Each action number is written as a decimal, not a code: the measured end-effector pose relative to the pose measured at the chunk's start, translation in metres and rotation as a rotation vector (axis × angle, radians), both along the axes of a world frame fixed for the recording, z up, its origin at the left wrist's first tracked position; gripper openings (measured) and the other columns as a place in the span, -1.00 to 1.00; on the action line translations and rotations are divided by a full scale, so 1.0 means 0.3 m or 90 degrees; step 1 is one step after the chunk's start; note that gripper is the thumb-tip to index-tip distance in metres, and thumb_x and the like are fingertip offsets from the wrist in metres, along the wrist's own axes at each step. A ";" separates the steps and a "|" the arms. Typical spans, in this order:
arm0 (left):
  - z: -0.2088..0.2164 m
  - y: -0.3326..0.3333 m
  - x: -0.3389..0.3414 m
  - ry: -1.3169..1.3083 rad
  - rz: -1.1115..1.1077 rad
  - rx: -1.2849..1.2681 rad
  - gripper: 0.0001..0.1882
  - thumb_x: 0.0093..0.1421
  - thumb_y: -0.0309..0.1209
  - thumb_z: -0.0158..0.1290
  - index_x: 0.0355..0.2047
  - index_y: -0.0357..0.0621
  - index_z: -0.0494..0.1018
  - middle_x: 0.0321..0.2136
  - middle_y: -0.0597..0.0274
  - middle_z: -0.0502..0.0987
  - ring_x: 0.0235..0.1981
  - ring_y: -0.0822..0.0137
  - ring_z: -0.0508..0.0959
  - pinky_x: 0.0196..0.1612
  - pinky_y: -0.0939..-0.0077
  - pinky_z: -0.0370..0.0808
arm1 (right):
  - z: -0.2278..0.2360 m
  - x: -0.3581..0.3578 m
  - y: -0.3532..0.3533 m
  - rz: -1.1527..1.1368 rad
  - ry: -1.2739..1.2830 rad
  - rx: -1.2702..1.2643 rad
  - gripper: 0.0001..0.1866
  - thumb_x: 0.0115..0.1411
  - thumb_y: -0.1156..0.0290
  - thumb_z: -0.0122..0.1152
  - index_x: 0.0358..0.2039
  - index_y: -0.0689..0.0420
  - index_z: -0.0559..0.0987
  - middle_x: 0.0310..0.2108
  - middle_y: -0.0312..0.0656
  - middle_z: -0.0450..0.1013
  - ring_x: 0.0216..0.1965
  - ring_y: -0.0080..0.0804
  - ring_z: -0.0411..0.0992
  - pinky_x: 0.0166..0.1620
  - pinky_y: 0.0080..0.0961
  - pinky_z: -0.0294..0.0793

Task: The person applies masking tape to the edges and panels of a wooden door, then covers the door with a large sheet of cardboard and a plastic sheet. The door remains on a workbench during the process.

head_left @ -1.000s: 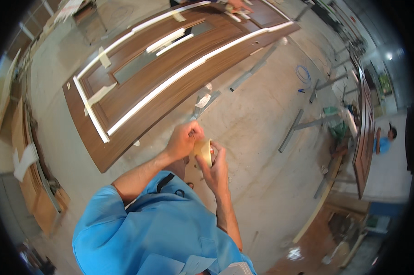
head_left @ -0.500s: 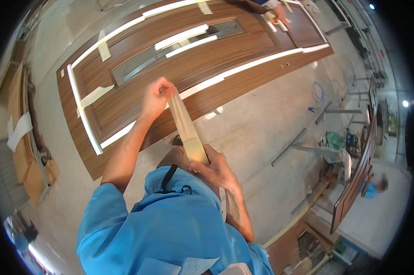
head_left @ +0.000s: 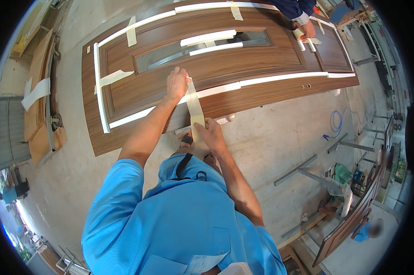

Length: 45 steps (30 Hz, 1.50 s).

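A strip of cream masking tape (head_left: 195, 105) is stretched between my hands, across the near white strip (head_left: 216, 90) on a brown wooden door panel (head_left: 152, 98). My left hand (head_left: 177, 83) pinches the tape's far end, low over the panel. At the panel's near edge, my right hand (head_left: 210, 134) grips the wide yellowish end of the tape, thumb on top. Whether the tape touches the panel along its length, I cannot tell. Other tape pieces (head_left: 116, 77) lie across the white strips along the panel's border.
Another person's hand (head_left: 309, 30) in a dark sleeve works at the panel's far right, by short white pieces. Metal stands (head_left: 296, 169) and a blue hose (head_left: 337, 123) are on the floor to the right. Cardboard sheets (head_left: 37, 91) lean at the left.
Both hands have moved forward with the tape, the right one from near my waist to the panel's edge. The tape now lies across the near white strip. My view has shifted too.
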<state>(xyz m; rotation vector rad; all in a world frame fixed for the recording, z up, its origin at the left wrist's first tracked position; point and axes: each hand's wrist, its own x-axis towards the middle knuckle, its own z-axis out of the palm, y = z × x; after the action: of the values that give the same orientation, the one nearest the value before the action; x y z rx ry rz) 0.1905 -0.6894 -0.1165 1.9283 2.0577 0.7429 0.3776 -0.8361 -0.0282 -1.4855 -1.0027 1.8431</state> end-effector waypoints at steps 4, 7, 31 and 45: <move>-0.009 -0.010 0.000 -0.028 0.032 0.028 -0.52 0.04 -0.41 0.29 -0.04 -0.09 0.37 -0.16 0.00 0.41 -0.16 -0.04 0.48 -0.12 0.10 0.41 | 0.012 0.021 0.021 -0.024 0.017 -0.052 -0.66 0.27 0.32 0.21 -0.16 0.41 0.51 -0.36 -0.17 0.55 -0.40 -0.58 0.46 -0.33 -0.63 0.45; -0.002 -0.015 -0.028 -0.056 0.009 0.047 -0.48 0.05 -0.42 0.28 0.03 -0.08 0.36 -0.16 0.01 0.40 -0.13 -0.04 0.47 -0.10 0.10 0.41 | 0.014 0.017 0.037 -0.031 0.015 -0.068 -0.65 0.29 0.31 0.19 -0.16 0.41 0.50 -0.36 -0.15 0.55 -0.39 -0.59 0.46 -0.33 -0.63 0.45; 0.092 -0.167 -0.071 0.050 -0.361 0.022 -0.55 0.19 -0.34 0.14 0.12 0.19 0.46 0.35 0.33 0.17 0.40 0.13 0.06 0.34 -0.04 0.10 | -0.054 -0.013 0.042 -0.025 -0.283 0.132 -0.59 0.27 0.22 0.20 -0.19 0.40 0.46 -0.48 0.03 0.56 -0.47 -0.34 0.58 -0.41 -0.45 0.53; 0.049 -0.208 0.019 -0.059 -0.436 0.002 -0.77 0.05 -0.52 0.16 -0.28 0.10 0.57 0.34 0.28 0.19 0.38 0.06 0.10 0.33 -0.03 0.10 | -0.165 -0.068 0.266 0.243 -0.495 0.132 -0.61 0.10 0.23 0.15 -0.30 0.36 0.64 -0.31 0.25 0.55 -0.16 0.11 0.55 -0.04 -0.10 0.52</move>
<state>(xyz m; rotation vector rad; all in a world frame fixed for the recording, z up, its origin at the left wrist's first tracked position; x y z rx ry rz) 0.1963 -0.7518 -0.1017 2.3267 1.1981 0.6398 0.3571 -0.7563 -0.0777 -2.0266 -1.8815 1.3056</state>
